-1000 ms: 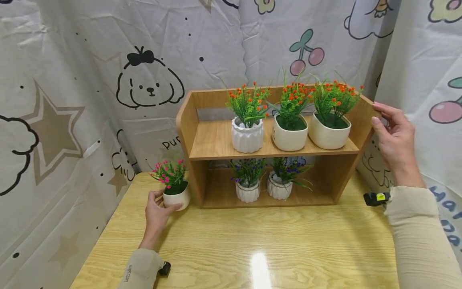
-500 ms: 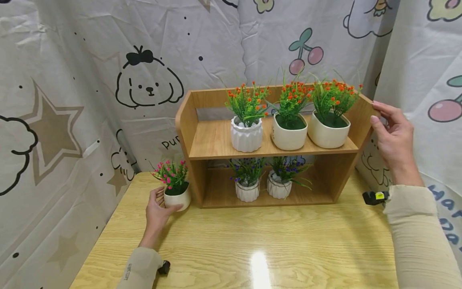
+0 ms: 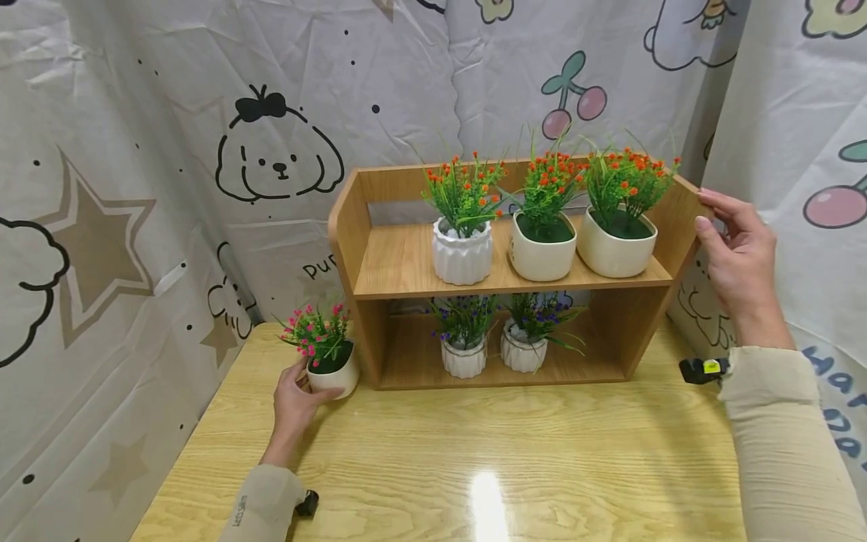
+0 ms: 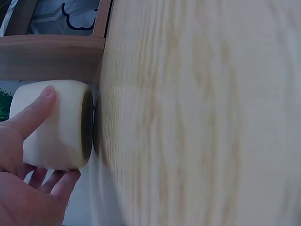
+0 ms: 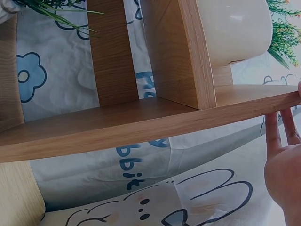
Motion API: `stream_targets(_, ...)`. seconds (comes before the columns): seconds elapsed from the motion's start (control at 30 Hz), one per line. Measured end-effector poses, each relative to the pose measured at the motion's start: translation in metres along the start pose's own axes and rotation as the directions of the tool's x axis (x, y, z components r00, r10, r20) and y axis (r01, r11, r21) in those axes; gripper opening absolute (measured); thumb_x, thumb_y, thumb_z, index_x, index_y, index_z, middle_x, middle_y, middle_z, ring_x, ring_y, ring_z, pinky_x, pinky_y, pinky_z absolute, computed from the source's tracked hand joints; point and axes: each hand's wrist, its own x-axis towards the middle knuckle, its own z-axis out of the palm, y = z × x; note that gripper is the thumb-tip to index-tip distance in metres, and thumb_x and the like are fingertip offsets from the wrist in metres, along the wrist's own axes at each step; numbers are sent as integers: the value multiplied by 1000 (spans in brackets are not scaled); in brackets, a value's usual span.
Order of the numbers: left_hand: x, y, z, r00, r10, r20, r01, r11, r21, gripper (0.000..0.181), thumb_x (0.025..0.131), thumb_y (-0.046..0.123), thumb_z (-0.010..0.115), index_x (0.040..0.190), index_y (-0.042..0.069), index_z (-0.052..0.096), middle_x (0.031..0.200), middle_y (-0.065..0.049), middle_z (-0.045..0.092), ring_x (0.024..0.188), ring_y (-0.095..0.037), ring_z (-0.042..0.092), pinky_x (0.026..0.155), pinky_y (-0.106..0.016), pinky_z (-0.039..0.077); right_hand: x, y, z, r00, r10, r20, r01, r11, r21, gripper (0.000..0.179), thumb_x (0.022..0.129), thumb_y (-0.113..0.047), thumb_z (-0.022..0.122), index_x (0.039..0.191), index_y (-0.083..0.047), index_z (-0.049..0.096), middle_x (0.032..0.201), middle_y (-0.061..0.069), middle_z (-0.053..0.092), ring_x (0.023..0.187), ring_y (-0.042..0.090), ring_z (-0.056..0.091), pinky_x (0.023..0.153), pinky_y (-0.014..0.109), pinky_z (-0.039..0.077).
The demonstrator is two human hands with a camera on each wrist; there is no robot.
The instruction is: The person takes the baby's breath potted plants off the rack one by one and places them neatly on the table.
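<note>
My left hand (image 3: 294, 410) grips a small cream pot (image 3: 341, 374) of pink artificial flowers (image 3: 316, 331), just left of a two-tier wooden shelf (image 3: 508, 382). In the left wrist view the thumb lies along one side of the pot (image 4: 59, 127), with the fingers curled on the opposite side. Its dark base is right at the table surface. My right hand (image 3: 741, 260) holds the upper part of the shelf's right side panel, thumb at the front edge. The right wrist view shows two fingers (image 5: 273, 134) against the panel's outer face (image 5: 244, 104).
Three pots of orange flowers, one white fluted (image 3: 463, 256) and two cream (image 3: 544, 256), stand on the upper tier. Two white pots (image 3: 464, 360) with purple flowers stand below. A wooden table (image 3: 433, 452) extends in front; printed cloth (image 3: 406, 90) hangs behind and at both sides.
The pink-flowered pot in my left hand tips slightly, its flowers leaning a little to the left. My right hand keeps its place on the shelf panel.
</note>
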Motion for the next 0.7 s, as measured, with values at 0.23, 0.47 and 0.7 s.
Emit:
stream_targets(0.23, 0, -4, -4, 1000, -23, 21, 23, 1000, 10, 102, 74, 5, 93, 157, -6, 33, 155, -26, 34, 144, -42, 45, 119, -48, 42, 0, 0, 2, 1000, -5, -9, 5, 998, 58, 36, 98, 5, 62, 133, -3, 68, 136, 2, 64, 125, 16, 56, 95, 12, 50)
stream_targets(0.47, -1, -5, -3, 999, -31, 23, 30, 999, 22, 107, 73, 5, 94, 157, -7, 29, 153, -26, 35, 143, -42, 46, 117, -51, 43, -1, 0, 2, 1000, -19, -20, 21, 995, 95, 35, 97, 8, 62, 131, -1, 68, 135, 3, 65, 122, 15, 57, 93, 12, 50)
stream_targets(0.7, -2, -5, -2, 1000, 4, 13, -5, 997, 81, 97, 72, 7, 94, 150, -5, 38, 149, -27, 38, 139, -43, 50, 114, -51, 46, -1, 1, 3, 1000, -20, -22, 22, 994, 106, 35, 97, 8, 63, 131, 0, 68, 135, 4, 65, 122, 16, 58, 94, 13, 50)
